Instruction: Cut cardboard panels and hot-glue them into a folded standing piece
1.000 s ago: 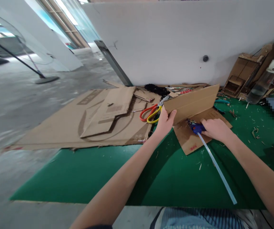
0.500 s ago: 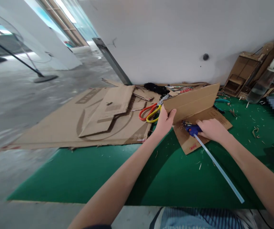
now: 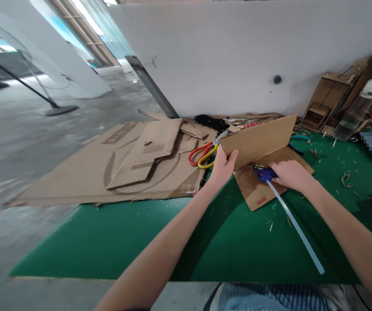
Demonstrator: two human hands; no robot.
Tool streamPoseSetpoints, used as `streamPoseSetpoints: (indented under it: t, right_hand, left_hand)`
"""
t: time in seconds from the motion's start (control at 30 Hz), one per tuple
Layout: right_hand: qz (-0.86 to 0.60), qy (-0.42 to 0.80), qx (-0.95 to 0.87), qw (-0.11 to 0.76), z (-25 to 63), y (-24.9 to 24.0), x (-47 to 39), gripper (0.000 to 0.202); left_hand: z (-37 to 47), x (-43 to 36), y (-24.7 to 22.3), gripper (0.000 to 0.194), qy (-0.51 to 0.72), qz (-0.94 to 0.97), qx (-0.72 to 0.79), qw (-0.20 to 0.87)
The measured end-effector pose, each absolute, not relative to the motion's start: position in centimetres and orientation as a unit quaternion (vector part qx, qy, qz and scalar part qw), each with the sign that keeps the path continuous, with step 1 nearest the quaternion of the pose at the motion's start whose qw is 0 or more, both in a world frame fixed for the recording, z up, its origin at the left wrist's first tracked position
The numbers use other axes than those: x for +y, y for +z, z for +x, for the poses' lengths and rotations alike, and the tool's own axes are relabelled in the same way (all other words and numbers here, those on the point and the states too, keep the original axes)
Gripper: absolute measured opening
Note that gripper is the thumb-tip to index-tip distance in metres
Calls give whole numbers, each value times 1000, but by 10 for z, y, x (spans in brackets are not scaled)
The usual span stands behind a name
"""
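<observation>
First, glue stick (image 3: 296, 226): long axis slants from lower right up-left into the blue glue gun (image 3: 266, 173), whose nozzle points away, leftward, near the raised panel's base.
Right hand (image 3: 289, 175): fingers curled around the gun; trigger hidden.
Flat cardboard (image 3: 255, 196): on the green table (image 3: 124, 242), beneath the gun.
Left hand (image 3: 223, 166): thumb and fingers pinching the panel's left end.
Raised panel (image 3: 260, 138): set on edge, long axis left-to-right; gluing seems unfinished, bead indiscernible.
</observation>
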State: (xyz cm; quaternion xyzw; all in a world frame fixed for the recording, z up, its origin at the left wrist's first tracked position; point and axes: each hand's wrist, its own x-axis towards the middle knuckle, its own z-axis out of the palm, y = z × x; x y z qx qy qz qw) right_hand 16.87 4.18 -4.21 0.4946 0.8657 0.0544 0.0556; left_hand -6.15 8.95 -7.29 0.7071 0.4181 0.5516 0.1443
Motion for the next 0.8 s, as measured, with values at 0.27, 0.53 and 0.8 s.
streamPoseSetpoints:
  t: [0.27,0.53,0.8]
  right_hand:
    - [514,58,854,57,174,-42,45,28]
    - [538,46,840,62,188,-46,49,32]
    - [492,78,867,0,182,-43,40,33]
  left_hand:
    - [-62,89,-72,36,549,707,418,153]
    - [-62,90,-75,34,549,709,420,144]
    - [-63,91,-75,33,548,707,423,144]
